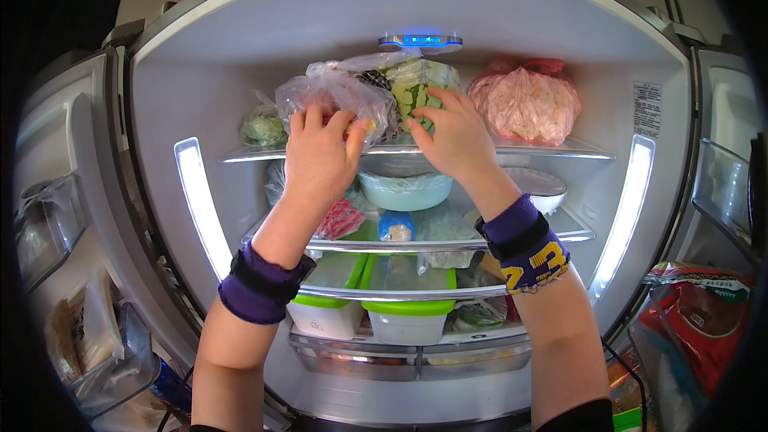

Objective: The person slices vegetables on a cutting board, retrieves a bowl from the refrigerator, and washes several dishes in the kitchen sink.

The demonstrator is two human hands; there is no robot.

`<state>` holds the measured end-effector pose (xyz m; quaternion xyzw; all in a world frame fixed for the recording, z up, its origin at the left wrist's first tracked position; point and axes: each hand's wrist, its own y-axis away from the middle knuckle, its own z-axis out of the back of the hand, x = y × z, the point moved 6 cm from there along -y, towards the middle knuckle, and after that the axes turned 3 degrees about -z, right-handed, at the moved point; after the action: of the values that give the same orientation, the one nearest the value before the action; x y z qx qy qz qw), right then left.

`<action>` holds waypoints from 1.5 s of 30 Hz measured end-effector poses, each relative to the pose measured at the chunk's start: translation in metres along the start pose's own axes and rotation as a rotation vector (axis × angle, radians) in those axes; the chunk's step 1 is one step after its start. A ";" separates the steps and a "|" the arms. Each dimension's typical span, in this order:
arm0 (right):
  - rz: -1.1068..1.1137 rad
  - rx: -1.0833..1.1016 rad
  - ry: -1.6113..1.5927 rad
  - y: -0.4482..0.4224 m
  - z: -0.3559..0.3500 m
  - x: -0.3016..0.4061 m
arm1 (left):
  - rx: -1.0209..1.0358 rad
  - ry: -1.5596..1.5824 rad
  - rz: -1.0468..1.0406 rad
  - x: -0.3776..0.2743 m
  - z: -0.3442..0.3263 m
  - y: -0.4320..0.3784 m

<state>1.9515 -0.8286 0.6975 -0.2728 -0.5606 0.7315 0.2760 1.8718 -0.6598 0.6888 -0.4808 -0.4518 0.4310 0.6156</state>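
On the fridge's top glass shelf, my left hand (321, 153) has its curled fingers on a knotted clear plastic bag (336, 85). Reddish and yellow contents show faintly through the plastic. My right hand (457, 135) reaches to a piece of watermelon (441, 75) with green striped rind, which seems covered in plastic film. Its fingers are spread at the front of the rind, and whether they press on it is hard to tell. Dark patterned plastic (384, 87) lies between bag and melon. Both wrists wear purple bands.
A pink bag (528, 102) sits right of the melon, a wrapped green vegetable (264, 130) at far left. Below are a film-covered bowl (408, 189), a white bowl (537, 187) and green-lidded containers (408, 318). Both doors stand open, with loaded bins; a red package (699, 324) is at right.
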 end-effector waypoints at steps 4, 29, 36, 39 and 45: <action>0.012 -0.039 0.013 0.001 0.000 0.004 | 0.186 -0.039 -0.070 0.023 -0.020 -0.021; -0.928 0.632 -1.012 0.131 -0.055 0.017 | -0.033 -0.115 0.003 -0.010 0.011 0.030; -1.313 0.508 -1.681 0.133 -0.090 -0.006 | 0.083 -0.106 -0.112 -0.013 -0.015 0.001; -1.338 0.431 -1.799 0.135 -0.099 -0.015 | 0.127 -0.131 -0.111 -0.007 -0.025 -0.012; -1.243 0.265 -1.749 0.141 -0.055 -0.031 | 0.168 -0.052 -0.122 0.000 -0.028 -0.010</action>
<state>1.9981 -0.8451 0.5510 0.7080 -0.5203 0.4595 0.1303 1.8996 -0.6672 0.6953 -0.3877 -0.4586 0.4413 0.6668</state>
